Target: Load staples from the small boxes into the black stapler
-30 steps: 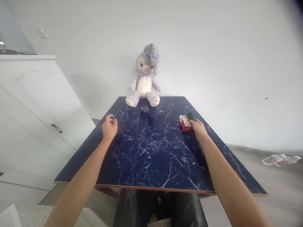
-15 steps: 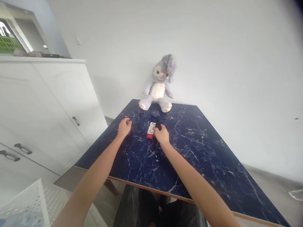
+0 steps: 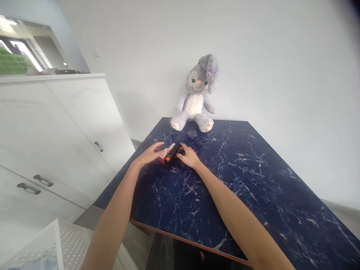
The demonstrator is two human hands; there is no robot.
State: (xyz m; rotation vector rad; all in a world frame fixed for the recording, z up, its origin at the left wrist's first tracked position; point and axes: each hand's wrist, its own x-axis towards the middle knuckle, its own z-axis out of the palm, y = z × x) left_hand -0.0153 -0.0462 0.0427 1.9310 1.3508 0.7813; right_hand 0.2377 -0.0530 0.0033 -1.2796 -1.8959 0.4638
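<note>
A small red-and-white box [image 3: 164,154] lies tilted on the dark blue marbled table, left of a black oblong object [image 3: 174,150] with an orange patch at its near end. The two are side by side and seem to touch; what the black object is I cannot make out. My right hand [image 3: 189,156] grips the black object from its right side, thumb toward me and fingers at the far end. On the other side, my left hand [image 3: 152,153] is open, thumb and fingers apart. Its thumb reaches the box's left edge; whether it presses on it is unclear.
A grey plush rabbit [image 3: 197,93] sits at the table's [image 3: 239,161] far edge against the wall. White cabinets [image 3: 81,123] stand to the left, with a green basket [image 3: 14,62] on top. A white perforated basket [image 3: 57,240] is at the lower left.
My left hand has come right, up to the box, and its fingers have spread. The box and the black object have turned slantwise and shifted left with my right hand. The view has shifted slightly.
</note>
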